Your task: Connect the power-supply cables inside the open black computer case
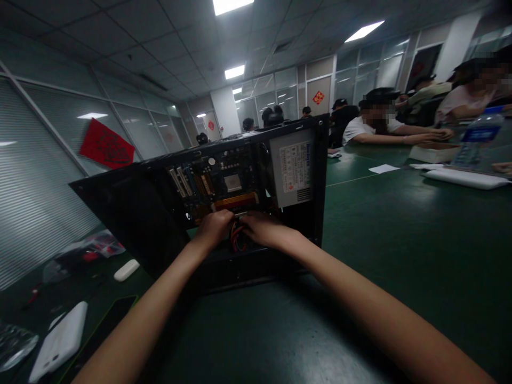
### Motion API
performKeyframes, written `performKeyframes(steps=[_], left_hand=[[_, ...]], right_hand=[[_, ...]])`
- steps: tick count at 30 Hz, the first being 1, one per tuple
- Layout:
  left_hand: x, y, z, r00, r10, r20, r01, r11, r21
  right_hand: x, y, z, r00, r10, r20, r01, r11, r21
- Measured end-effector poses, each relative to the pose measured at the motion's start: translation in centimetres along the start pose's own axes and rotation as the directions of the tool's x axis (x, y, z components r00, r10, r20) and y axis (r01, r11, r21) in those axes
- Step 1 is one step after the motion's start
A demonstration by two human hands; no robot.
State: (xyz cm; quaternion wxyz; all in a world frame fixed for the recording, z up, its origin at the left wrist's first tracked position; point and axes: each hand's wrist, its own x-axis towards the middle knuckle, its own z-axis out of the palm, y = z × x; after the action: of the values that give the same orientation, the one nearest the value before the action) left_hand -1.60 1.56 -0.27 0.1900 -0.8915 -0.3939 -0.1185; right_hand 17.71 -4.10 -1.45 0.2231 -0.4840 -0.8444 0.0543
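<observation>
A black computer case [240, 269] stands on the table, tilted, with its open side facing me. Inside are a motherboard [216, 176] and, at the upper right, a labelled power supply [294, 165]. Both hands reach into the case at the motherboard's lower edge. My left hand [214, 226] is closed there, its fingertips hidden. Close beside it my right hand [262, 226] is closed at the top of a power cable [238, 237] with red, orange and black wires. What lies right between the fingertips is mostly hidden.
At left lie a white power bank [60, 341], a small white object [126, 270], a dark mat [104, 330] and a plastic bag [80, 256]. To the right are a paper [384, 169], an open box [434, 153] and a water bottle [478, 138]. Other people [376, 117] sit beyond.
</observation>
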Motion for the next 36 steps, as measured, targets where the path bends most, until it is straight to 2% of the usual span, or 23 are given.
performKeyframes(steps=[7,12,17,21,28,36], left_hand=[[0.1,-0.3,0.1,1.000,0.020,0.007,-0.020,1.000,-0.005],[0.3,0.2,-0.4,0.994,0.067,0.085,-0.077,0.990,0.120],[0.3,0.5,-0.6,0.994,0.096,0.042,-0.100,0.989,0.109],[0.3,0.4,-0.6,0.997,0.064,0.049,-0.070,0.990,0.124],[0.2,0.0,-0.2,1.000,0.016,0.006,-0.016,0.999,0.040],[0.2,0.6,-0.8,0.997,-0.003,0.072,-0.007,0.991,0.136]], right_hand=[[-0.1,0.0,-0.1,1.000,0.001,-0.002,-0.001,1.000,-0.004],[-0.2,-0.3,-0.3,1.000,0.021,0.009,-0.021,1.000,-0.022],[-0.1,-0.3,-0.3,1.000,0.004,0.028,-0.003,1.000,-0.016],[-0.1,-0.2,-0.3,1.000,-0.004,0.015,0.004,1.000,-0.011],[-0.4,-0.7,-0.9,1.000,0.025,0.018,-0.024,0.999,-0.042],[0.2,-0.4,-0.3,1.000,0.010,-0.007,-0.011,0.994,-0.110]])
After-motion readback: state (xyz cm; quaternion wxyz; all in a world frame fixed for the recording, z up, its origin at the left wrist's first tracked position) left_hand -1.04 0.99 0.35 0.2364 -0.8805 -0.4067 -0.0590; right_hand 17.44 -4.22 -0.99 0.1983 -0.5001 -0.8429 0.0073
